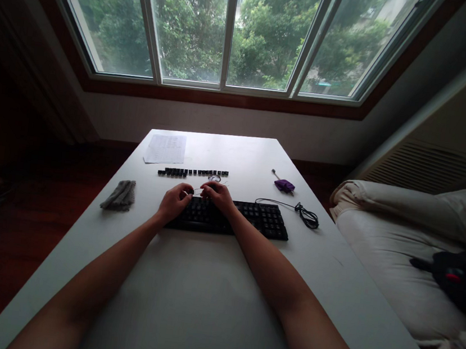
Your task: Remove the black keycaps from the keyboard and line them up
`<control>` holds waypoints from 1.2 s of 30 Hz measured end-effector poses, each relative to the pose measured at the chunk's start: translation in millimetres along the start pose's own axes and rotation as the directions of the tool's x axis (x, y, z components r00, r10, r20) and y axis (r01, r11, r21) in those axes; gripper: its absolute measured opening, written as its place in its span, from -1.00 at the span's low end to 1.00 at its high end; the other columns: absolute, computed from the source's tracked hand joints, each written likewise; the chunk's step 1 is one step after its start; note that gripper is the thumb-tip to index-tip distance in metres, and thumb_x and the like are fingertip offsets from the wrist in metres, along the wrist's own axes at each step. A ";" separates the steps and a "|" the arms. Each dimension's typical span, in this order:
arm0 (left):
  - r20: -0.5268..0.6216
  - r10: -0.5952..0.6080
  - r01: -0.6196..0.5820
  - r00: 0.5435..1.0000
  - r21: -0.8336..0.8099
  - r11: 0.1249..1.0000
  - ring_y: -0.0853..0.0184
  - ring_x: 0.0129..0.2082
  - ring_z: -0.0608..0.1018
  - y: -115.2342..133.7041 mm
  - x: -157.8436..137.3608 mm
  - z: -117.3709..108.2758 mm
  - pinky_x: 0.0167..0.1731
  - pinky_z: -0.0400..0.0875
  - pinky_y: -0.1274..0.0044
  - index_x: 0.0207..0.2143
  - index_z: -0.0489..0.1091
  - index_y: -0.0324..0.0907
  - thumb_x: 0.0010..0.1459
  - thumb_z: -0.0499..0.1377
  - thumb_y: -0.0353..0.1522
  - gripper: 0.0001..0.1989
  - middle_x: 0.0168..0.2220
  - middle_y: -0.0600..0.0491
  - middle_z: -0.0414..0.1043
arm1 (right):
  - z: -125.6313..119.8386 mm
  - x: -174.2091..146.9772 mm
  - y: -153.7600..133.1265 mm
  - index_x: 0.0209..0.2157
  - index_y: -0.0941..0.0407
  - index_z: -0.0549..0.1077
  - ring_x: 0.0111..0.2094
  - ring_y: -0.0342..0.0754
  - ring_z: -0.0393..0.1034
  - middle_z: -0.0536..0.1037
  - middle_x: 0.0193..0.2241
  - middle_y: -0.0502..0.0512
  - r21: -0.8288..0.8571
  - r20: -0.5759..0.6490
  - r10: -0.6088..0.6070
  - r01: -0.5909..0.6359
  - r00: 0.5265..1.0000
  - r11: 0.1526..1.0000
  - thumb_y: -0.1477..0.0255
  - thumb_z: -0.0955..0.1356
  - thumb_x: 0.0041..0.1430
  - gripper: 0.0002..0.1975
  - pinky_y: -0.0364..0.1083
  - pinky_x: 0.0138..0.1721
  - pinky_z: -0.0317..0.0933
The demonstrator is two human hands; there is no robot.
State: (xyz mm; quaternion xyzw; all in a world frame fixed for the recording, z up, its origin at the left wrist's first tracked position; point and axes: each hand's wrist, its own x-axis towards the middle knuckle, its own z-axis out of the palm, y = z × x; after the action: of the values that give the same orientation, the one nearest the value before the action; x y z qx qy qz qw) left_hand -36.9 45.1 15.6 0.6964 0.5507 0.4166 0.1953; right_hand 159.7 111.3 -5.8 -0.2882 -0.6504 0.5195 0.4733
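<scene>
Fingers of the left hand [176, 198] and right hand [217, 194] pinch close, seemingly on a thin wire [197, 190], above the keyboard's [259, 218] far edge, with keycaps [174, 172] rowed beyond, probably to keep their order.

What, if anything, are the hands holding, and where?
Seemingly a thin wire, between the left hand and right hand; too small to tell which part each grips.

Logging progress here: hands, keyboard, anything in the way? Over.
Left hand and right hand at far edge of black keyboard, thin wire between them, grip unclear. Keyboard lies flat, loose keycaps lined up beyond. Right forearm crosses keyboard.
</scene>
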 end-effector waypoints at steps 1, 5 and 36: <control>0.002 0.000 0.000 1.000 0.000 1.000 0.33 -0.40 0.56 0.3 0.0 -0.2 -0.32 0.45 0.48 -0.14 0.45 -0.11 0.15 0.16 -0.31 -0.78 -0.28 0.05 0.55 | -0.1 0.0 0.2 -0.26 0.15 0.53 -0.49 -0.11 0.48 0.59 -0.48 0.07 0.005 0.001 0.001 -0.001 1.000 1.000 0.17 0.38 0.17 -0.69 -0.14 -0.42 0.32; 0.001 0.003 -0.003 1.000 -0.002 1.000 0.34 -0.40 0.56 1.2 0.1 -0.3 -0.33 0.45 0.49 -0.13 0.45 -0.12 0.16 0.15 -0.31 -0.78 -0.27 0.05 0.55 | 0.1 0.5 1.0 -0.23 0.15 0.52 -0.49 -0.11 0.48 0.59 -0.47 0.07 0.034 -0.001 0.009 -0.009 1.000 0.999 0.16 0.39 0.16 -0.67 -0.15 -0.43 0.32; -0.129 -0.166 0.190 0.978 0.207 0.960 0.27 -0.27 0.55 -36.5 26.7 -24.0 -0.19 0.43 0.43 -0.20 0.46 -0.08 0.12 0.20 -0.27 -0.81 -0.23 0.06 0.56 | 0.2 3.4 8.8 -0.18 0.14 0.52 -0.50 -0.14 0.48 0.56 -0.42 0.05 0.042 -0.050 -0.001 0.004 0.999 0.999 0.17 0.38 0.18 -0.67 -0.17 -0.46 0.33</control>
State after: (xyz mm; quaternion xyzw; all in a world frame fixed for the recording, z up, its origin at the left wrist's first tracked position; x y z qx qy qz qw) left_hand -76.8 77.0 12.4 0.6372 0.6634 0.3721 0.1237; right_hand 157.2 116.7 -13.0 -0.2903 -0.6278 0.5251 0.4959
